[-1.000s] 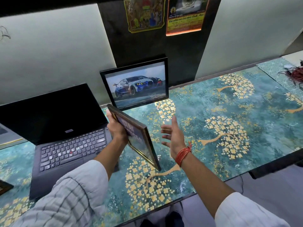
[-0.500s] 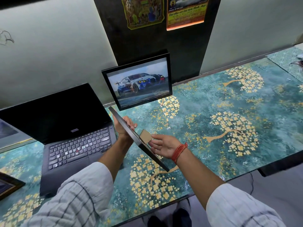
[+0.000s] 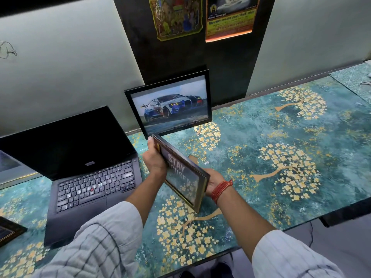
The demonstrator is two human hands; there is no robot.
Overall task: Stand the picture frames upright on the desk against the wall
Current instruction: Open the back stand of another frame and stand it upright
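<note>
A brown frame (image 3: 183, 174) with gold trim and the word "STAY" on its picture hangs above the desk (image 3: 291, 149), its face turned toward me. My left hand (image 3: 155, 158) grips its far left edge. My right hand (image 3: 213, 180) holds its near right edge from behind, partly hidden by the frame. A black frame with a car picture (image 3: 170, 104) stands upright against the dark wall panel, just beyond the held frame. Another dark frame (image 3: 9, 231) lies flat at the desk's left edge, cut off by the image border.
An open black laptop (image 3: 80, 169) sits left of my hands, against the wall. Posters (image 3: 176, 17) hang on the dark panel above. The teal desk cover with gold trees stretches right; its front edge (image 3: 281, 229) runs near my arms.
The held frame has rotated so its picture faces me instead of its edge and back stand. My right hand moved from the stand to the frame's near edge. The view shifted slightly.
</note>
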